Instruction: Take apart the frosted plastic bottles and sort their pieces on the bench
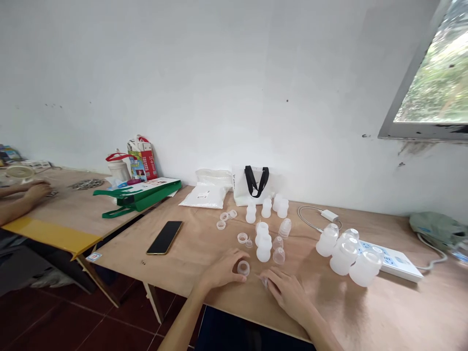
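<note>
My left hand [227, 269] curls its thumb and fingers round a translucent screw ring [243, 268] at the table's near edge. Just right of it, my right hand [287, 292] pinches a small clear silicone teat [263, 281], partly covered by the fingers. Beyond my hands stand frosted baby bottle bodies [263, 249], several in a cluster. Clear dome caps [279, 256] sit to their right. Another screw ring [242, 238] and a loose teat [249, 242] lie to their left, with more rings [221, 224] farther back.
Several capped bottles [343, 256] stand right, beside a white power strip [395, 263] and cable. A black phone [164, 238] lies left. A white package [204, 196] and black-handled bag [241, 195] rest against the wall. Another person's hands [34, 192] are at the neighbouring table.
</note>
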`<action>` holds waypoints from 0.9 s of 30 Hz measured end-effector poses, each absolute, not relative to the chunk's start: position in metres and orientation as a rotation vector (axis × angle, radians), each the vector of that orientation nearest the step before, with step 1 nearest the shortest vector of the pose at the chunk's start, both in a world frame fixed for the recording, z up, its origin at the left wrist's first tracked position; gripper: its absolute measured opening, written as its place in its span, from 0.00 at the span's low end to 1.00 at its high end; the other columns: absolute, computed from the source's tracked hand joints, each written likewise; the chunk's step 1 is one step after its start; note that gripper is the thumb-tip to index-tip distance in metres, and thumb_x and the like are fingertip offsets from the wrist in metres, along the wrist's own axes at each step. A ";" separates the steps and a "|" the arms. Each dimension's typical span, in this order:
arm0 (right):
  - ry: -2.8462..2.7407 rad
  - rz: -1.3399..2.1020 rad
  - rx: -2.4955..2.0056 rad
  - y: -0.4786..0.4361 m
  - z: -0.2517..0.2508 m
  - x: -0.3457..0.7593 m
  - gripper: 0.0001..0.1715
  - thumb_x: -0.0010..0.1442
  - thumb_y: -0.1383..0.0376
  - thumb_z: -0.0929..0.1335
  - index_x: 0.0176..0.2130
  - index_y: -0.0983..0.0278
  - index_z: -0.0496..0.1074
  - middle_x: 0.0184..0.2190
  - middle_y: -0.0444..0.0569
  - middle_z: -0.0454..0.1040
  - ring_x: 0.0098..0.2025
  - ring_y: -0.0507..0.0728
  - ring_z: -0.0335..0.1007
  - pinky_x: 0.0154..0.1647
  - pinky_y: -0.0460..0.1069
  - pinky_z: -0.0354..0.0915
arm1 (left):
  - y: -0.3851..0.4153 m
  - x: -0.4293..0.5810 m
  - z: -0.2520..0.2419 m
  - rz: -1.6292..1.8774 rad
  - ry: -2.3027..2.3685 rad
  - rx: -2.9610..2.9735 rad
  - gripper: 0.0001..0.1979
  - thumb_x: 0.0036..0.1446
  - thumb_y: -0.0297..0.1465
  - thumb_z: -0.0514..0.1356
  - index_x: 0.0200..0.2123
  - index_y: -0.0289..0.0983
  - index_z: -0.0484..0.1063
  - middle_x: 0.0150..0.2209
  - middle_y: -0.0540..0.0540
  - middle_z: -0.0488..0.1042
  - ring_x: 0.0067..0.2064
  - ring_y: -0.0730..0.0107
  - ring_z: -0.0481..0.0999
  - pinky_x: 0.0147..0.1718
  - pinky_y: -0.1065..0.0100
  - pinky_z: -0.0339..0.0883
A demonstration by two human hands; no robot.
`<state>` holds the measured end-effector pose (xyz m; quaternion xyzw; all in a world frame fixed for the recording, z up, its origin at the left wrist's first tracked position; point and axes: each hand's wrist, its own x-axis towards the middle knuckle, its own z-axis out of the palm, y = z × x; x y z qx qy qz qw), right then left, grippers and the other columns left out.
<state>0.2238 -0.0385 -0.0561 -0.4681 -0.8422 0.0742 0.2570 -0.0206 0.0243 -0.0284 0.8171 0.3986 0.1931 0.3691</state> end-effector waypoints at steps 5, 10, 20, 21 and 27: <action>-2.172 0.309 -1.316 -0.038 -0.058 0.225 0.09 0.67 0.68 0.62 0.37 0.58 0.68 0.33 0.43 0.77 0.35 0.55 0.75 0.37 0.47 0.65 | 0.028 -0.027 -0.028 0.432 1.067 2.095 0.14 0.52 0.34 0.67 0.43 0.40 0.75 0.39 0.49 0.73 0.39 0.65 0.71 0.39 0.67 0.64; -2.178 0.316 -1.215 -0.040 -0.056 0.226 0.07 0.66 0.68 0.63 0.38 0.58 0.69 0.39 0.46 0.78 0.41 0.56 0.75 0.42 0.49 0.68 | 0.022 -0.015 -0.020 0.479 0.862 1.924 0.19 0.55 0.41 0.68 0.46 0.38 0.73 0.39 0.49 0.75 0.40 0.67 0.72 0.40 0.68 0.65; -2.165 0.180 -1.145 -0.041 -0.063 0.230 0.07 0.67 0.66 0.62 0.42 0.57 0.69 0.48 0.47 0.76 0.47 0.56 0.75 0.44 0.49 0.70 | 0.016 0.000 -0.013 0.541 0.654 1.778 0.23 0.55 0.41 0.68 0.51 0.38 0.72 0.46 0.44 0.77 0.49 0.62 0.75 0.50 0.63 0.66; -2.149 0.166 -1.143 -0.041 -0.064 0.231 0.06 0.67 0.66 0.62 0.41 0.57 0.69 0.48 0.48 0.76 0.46 0.56 0.76 0.43 0.49 0.70 | 0.018 -0.002 -0.013 0.551 0.672 1.770 0.22 0.55 0.41 0.69 0.50 0.38 0.72 0.46 0.44 0.77 0.49 0.61 0.75 0.51 0.62 0.66; -2.067 0.115 -1.142 -0.041 -0.065 0.231 0.06 0.68 0.64 0.62 0.40 0.57 0.68 0.47 0.47 0.76 0.43 0.55 0.76 0.45 0.50 0.71 | 0.020 -0.008 -0.014 0.517 0.689 1.693 0.23 0.53 0.42 0.70 0.50 0.39 0.72 0.46 0.45 0.77 0.48 0.62 0.76 0.51 0.62 0.67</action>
